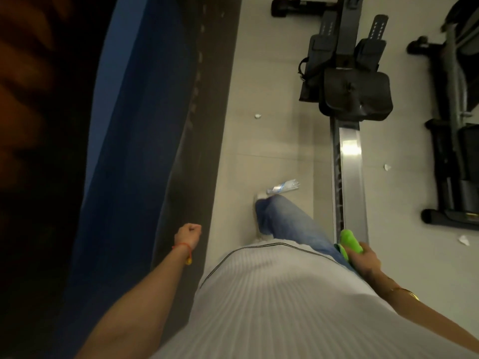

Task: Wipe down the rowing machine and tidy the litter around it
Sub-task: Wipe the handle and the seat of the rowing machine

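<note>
The black rowing machine stretches away ahead of me, its seat (356,93) resting on a shiny metal rail (350,161). My right hand (366,264) grips a bright green cloth (350,242) beside the near end of the rail. My left hand (188,235) is a closed fist with nothing in it, out to the left over the dark floor strip. A crushed clear plastic bottle (283,186) lies on the floor just past my foot. Small scraps of white paper lie on the tiles: one left of the seat (257,116), and two right of the rail (387,167) (463,240).
A blue and dark mat or wall panel (145,151) runs along the left. Another black exercise machine (456,141) stands to the right of the rower. Pale floor tiles (272,141) lie between the panel and the rail.
</note>
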